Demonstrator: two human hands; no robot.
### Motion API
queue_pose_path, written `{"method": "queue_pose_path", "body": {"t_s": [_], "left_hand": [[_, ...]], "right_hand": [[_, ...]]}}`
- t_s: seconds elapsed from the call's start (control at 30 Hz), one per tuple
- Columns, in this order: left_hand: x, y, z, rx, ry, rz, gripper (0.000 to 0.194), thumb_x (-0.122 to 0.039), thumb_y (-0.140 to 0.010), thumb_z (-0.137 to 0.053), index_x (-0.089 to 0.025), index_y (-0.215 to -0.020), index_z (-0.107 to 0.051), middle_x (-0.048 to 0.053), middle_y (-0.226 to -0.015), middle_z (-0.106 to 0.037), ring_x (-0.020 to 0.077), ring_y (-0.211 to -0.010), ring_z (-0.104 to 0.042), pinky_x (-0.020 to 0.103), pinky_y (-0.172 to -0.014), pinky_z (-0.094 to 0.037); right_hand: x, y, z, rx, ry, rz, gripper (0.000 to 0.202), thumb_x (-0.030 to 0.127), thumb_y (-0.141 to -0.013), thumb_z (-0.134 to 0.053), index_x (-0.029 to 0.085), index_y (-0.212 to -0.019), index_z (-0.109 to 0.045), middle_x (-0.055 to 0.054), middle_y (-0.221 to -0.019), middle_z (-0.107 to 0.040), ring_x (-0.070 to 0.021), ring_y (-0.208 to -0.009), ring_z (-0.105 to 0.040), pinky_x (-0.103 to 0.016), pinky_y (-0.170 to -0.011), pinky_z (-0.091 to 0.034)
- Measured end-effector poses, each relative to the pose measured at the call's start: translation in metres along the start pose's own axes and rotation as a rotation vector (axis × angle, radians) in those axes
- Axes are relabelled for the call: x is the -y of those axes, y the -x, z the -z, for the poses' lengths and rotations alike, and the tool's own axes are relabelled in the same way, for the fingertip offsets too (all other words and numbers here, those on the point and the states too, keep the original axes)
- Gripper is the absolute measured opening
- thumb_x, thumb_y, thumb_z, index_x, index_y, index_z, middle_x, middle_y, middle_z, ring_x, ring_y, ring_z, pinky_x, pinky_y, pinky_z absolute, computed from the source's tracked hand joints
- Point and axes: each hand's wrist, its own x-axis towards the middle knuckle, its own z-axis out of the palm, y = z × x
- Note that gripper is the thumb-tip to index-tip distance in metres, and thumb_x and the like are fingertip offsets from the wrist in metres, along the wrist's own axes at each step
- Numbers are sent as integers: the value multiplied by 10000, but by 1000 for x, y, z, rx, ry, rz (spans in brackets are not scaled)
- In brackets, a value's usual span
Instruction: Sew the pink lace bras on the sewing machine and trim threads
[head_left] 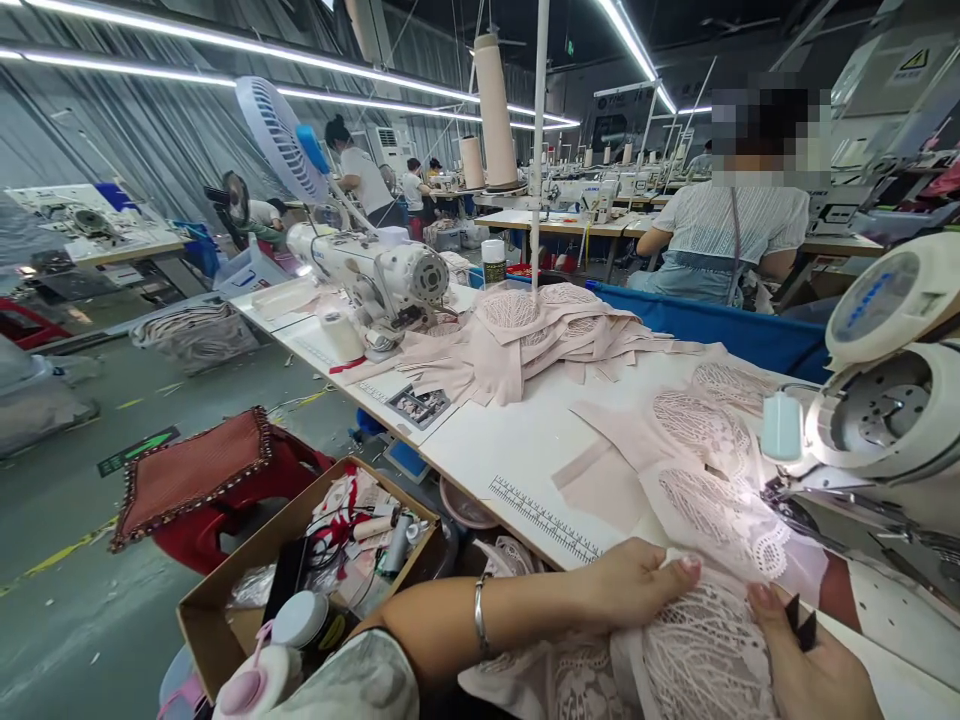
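Note:
A pale pink lace piece hangs over the table's front edge between my two hands. My left hand pinches its upper edge, thumb on top. On the other side, my right hand grips the lace near its right edge, and a small dark pointed tool sticks out between its fingers. More lace cups lie flat just beyond, reaching under the lit needle area of the sewing machine at the right.
A heap of pink pieces lies mid-table near a second sewing machine. A cardboard box of odds and ends and a red stool stand at the left. A seated person is beyond the blue cloth bin.

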Motion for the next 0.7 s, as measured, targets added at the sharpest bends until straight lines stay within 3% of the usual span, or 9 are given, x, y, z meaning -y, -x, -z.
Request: {"method": "queue_pose_path", "body": {"t_s": [0.07,0.13,0.3,0.4,0.47,0.53,0.6,0.7], "left_hand": [[-2,-7,8,39,-262,-38,626,-796,-788,-610,-181,-671,-608,13,-704,-581,228,-868,-594,374,-939,-486],[-4,-14,14,118,-403,-54,603,-774,-771,-651,-188,-634,-604,11,-662,-574,232,-847,-595,361,-909,-504],[-6,-23,18,210,-507,-105,540,-730,-776,-676,-200,-673,-655,23,-693,-625,226,-815,-604,343,-862,-515],[-4,-18,15,233,-550,-91,506,-699,-799,-668,-212,-664,-640,20,-651,-601,232,-799,-611,339,-842,-515],[1,-10,7,146,-573,-75,515,-689,-826,-627,-208,-645,-610,28,-623,-565,236,-768,-597,349,-809,-511],[12,0,-5,-23,-535,-68,543,-683,-873,-534,-194,-642,-581,44,-632,-550,234,-739,-574,367,-787,-505],[23,8,-20,-154,-348,-96,584,-707,-892,-470,-171,-706,-612,67,-717,-599,234,-769,-580,385,-819,-507],[32,12,-35,-160,106,-93,694,-811,-773,-597,-132,-881,-694,98,-892,-681,259,-893,-631,421,-944,-502]], "right_hand": [[-1,-5,1,-22,72,91,381,682,-730,-639,324,-813,-738,-80,-694,-724,-402,-855,-728,-465,-690,-601],[0,-8,4,36,99,164,353,684,-713,-653,337,-737,-715,-69,-648,-689,-399,-836,-718,-470,-734,-602],[10,-9,15,472,14,112,419,647,-651,-739,262,-558,-603,-24,-553,-627,-310,-662,-665,-399,-748,-592],[13,-12,15,520,10,110,442,660,-702,-694,246,-576,-604,-13,-599,-654,-273,-664,-657,-343,-679,-565],[11,-17,12,547,121,179,464,666,-748,-639,243,-563,-593,-20,-597,-664,-255,-617,-642,-323,-588,-532],[7,-20,4,425,260,308,449,630,-814,-554,250,-583,-611,-30,-565,-661,-252,-553,-624,-326,-516,-488],[4,-18,-5,226,336,445,399,529,-879,-463,252,-674,-664,-60,-656,-719,-269,-612,-666,-342,-557,-497],[5,-10,-15,15,360,554,349,423,-905,-423,224,-865,-707,-112,-836,-766,-288,-747,-708,-361,-660,-513]]}}
